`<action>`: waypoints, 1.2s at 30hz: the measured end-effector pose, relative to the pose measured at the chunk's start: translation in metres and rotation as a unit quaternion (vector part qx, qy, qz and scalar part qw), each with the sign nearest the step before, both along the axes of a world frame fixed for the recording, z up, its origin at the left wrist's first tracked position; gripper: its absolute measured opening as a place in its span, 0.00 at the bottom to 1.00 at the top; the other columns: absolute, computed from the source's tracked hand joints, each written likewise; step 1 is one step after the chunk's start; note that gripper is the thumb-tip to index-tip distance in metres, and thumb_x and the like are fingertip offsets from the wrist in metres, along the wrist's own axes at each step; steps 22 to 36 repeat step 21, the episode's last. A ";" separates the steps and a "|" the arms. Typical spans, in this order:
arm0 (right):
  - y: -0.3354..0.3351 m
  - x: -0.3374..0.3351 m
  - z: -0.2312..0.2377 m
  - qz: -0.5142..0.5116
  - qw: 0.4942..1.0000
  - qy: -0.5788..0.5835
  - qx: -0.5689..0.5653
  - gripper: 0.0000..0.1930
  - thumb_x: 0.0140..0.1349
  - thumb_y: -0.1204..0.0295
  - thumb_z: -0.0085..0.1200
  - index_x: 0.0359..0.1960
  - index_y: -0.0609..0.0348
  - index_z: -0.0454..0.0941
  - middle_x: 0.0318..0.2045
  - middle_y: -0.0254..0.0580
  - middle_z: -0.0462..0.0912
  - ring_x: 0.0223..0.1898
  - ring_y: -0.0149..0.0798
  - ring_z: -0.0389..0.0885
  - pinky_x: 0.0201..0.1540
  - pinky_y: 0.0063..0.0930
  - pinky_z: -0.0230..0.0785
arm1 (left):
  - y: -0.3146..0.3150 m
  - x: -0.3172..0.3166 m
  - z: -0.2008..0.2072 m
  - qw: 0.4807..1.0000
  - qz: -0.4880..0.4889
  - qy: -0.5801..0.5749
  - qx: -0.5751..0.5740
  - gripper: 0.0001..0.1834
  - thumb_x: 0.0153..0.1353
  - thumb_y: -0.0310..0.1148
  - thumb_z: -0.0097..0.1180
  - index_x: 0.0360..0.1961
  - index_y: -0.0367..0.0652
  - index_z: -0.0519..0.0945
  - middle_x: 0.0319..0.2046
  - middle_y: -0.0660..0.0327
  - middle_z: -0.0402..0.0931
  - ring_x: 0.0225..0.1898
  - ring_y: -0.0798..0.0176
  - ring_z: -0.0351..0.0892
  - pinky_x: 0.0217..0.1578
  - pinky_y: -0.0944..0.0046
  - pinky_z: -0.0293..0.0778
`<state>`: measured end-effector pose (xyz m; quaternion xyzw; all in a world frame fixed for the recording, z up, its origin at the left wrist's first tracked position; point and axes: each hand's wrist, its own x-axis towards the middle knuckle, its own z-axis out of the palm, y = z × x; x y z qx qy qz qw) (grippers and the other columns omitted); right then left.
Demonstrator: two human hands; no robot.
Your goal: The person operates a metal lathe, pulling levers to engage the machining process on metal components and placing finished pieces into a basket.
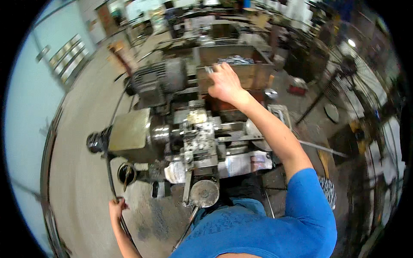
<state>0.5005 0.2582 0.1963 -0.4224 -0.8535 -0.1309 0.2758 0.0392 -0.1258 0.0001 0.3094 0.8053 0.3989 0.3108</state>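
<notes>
My left hand (116, 208) is closed round a long dark rod (110, 178), which runs up beside the machine's pulley end. My right arm reaches forward over the lathe-like machine (200, 133). At its end my right hand (224, 84) is closed, with a small shiny metal piece (209, 69) showing at the fingertips; blur hides its exact shape. That hand is above the near wall of a rusty metal bin (254, 71). Inside the bin lies a heap of small shiny metal parts (235, 60).
A greasy electric motor (161, 77) sits behind the headstock (129, 131). In front of me is a round metal disc (204, 193). A pot of dark liquid (127, 173) stands left of the machine, and newspaper (245, 164) lies under it. At right stands a dark metal stand (320, 96).
</notes>
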 end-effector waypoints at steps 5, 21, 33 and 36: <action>-0.040 0.057 -0.028 0.031 0.985 0.156 0.066 0.29 0.34 0.65 0.57 0.45 0.56 0.74 0.53 0.61 0.65 0.53 0.57 0.66 0.56 0.45 0.60 | 0.002 -0.028 -0.024 1.000 0.016 -0.008 0.025 0.15 0.54 0.33 0.58 0.32 0.30 0.71 0.12 0.57 0.68 0.13 0.62 0.71 0.18 0.62 0.72; -0.334 0.408 -0.296 -0.600 0.703 0.214 -0.317 0.22 0.36 0.64 0.55 0.38 0.54 0.81 0.34 0.54 0.80 0.37 0.48 0.80 0.44 0.36 0.72 | 0.011 -0.056 -0.015 0.985 -0.055 -0.041 -0.159 0.20 0.56 0.50 0.55 0.31 0.40 0.76 0.17 0.58 0.73 0.21 0.64 0.73 0.26 0.59 0.75; -0.334 0.408 -0.296 -0.600 0.703 0.214 -0.317 0.22 0.36 0.64 0.55 0.38 0.54 0.81 0.34 0.54 0.80 0.37 0.48 0.80 0.44 0.36 0.72 | 0.011 -0.056 -0.015 0.985 -0.055 -0.041 -0.159 0.20 0.56 0.50 0.55 0.31 0.40 0.76 0.17 0.58 0.73 0.21 0.64 0.73 0.26 0.59 0.75; -0.334 0.408 -0.296 -0.600 0.703 0.214 -0.317 0.22 0.36 0.64 0.55 0.38 0.54 0.81 0.34 0.54 0.80 0.37 0.48 0.80 0.44 0.36 0.72 | 0.011 -0.056 -0.015 0.985 -0.055 -0.041 -0.159 0.20 0.56 0.50 0.55 0.31 0.40 0.76 0.17 0.58 0.73 0.21 0.64 0.73 0.26 0.59 0.75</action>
